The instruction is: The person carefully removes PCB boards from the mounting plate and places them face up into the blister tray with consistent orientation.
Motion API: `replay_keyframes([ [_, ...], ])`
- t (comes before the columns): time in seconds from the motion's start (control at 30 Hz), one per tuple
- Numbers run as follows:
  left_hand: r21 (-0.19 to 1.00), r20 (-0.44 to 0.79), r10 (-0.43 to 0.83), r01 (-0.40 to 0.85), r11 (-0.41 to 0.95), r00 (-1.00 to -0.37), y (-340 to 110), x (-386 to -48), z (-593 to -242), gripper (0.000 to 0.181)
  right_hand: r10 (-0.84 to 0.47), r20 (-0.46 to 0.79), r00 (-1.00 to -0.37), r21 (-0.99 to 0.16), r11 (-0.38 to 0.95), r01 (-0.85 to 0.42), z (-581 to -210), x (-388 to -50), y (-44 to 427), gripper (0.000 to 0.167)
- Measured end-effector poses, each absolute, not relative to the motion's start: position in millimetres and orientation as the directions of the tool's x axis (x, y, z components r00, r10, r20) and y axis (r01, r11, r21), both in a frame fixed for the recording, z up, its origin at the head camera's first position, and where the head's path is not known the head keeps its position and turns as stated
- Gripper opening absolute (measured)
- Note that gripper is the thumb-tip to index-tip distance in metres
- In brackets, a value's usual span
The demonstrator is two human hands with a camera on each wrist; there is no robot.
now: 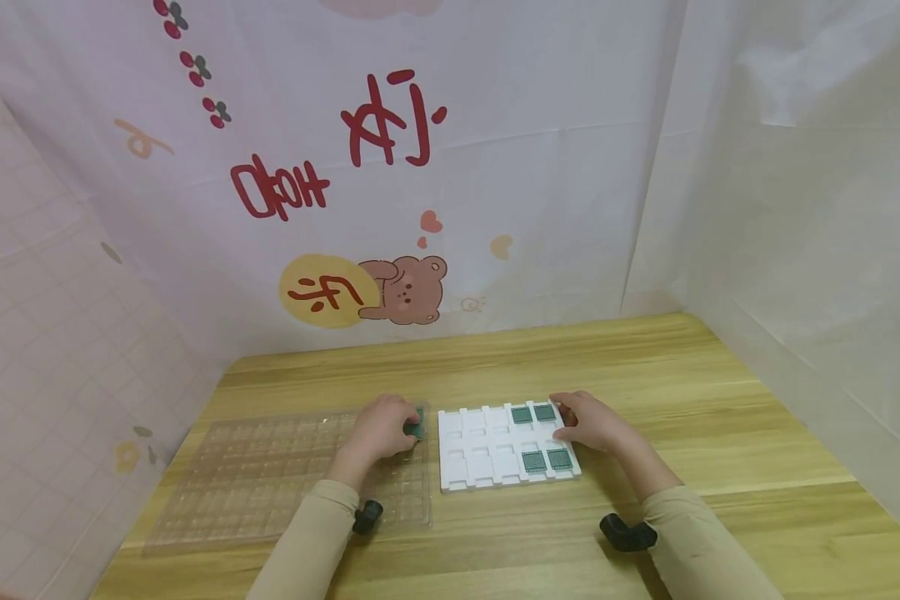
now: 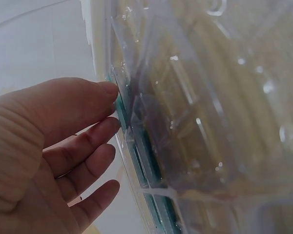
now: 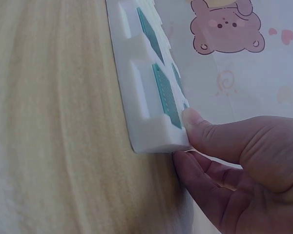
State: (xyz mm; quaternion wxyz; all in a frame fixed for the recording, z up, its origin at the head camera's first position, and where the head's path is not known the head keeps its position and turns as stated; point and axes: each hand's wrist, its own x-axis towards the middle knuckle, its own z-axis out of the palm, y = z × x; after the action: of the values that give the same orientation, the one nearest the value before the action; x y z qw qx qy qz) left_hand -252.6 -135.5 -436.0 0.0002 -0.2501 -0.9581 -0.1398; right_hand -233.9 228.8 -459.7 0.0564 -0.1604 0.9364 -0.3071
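Observation:
My left hand (image 1: 382, 429) is at the right end of a clear plastic tray (image 1: 270, 467). Its thumb and forefinger pinch a small green circuit board (image 1: 415, 423); in the left wrist view, the thumb partly hides green board edges standing in the tray's clear pockets (image 2: 151, 161). My right hand (image 1: 591, 423) grips the right edge of a white compartment tray (image 1: 506, 433), thumb on top and fingers at its side. Green circuit boards fill the two right columns of that tray, such as one in the near right corner (image 1: 560, 459). Its left compartments are white and bare.
Both trays lie side by side on a wood-grain table (image 1: 495, 542), with a narrow gap between them. A printed white curtain (image 1: 540, 167) hangs behind the table and around its sides. Black wrist mounts (image 1: 628, 533) sit at both sleeve cuffs.

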Motion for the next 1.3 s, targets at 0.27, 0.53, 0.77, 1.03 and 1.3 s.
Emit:
replay_keyframes([
  [0.27,0.262,0.070,0.472,0.473,0.841,-0.879,-136,-252,-437,0.018,-0.331,-0.013,-0.943,-0.603,0.756,-0.257,-456,-233,228,0.062],
  [0.53,0.261,0.101,0.464,0.473,0.841,-0.880,-136,-251,-441,0.012,-0.340,-0.011,-0.940,-0.600,0.755,-0.266,-456,-232,228,0.063],
  [0.77,0.276,0.167,0.459,0.488,0.828,-0.872,-131,-249,-440,0.008,-0.343,-0.005,-0.939,-0.595,0.756,-0.273,-458,-233,227,0.061],
  [1.03,0.311,0.248,0.442,0.503,0.806,-0.862,-123,-243,-436,0.021,-0.346,-0.005,-0.938,-0.594,0.756,-0.275,-456,-233,227,0.062],
  [1.3,0.336,0.291,0.438,0.520,0.786,-0.851,-112,-236,-429,0.016,-0.345,-0.007,-0.939,-0.596,0.755,-0.273,-457,-233,228,0.062],
])
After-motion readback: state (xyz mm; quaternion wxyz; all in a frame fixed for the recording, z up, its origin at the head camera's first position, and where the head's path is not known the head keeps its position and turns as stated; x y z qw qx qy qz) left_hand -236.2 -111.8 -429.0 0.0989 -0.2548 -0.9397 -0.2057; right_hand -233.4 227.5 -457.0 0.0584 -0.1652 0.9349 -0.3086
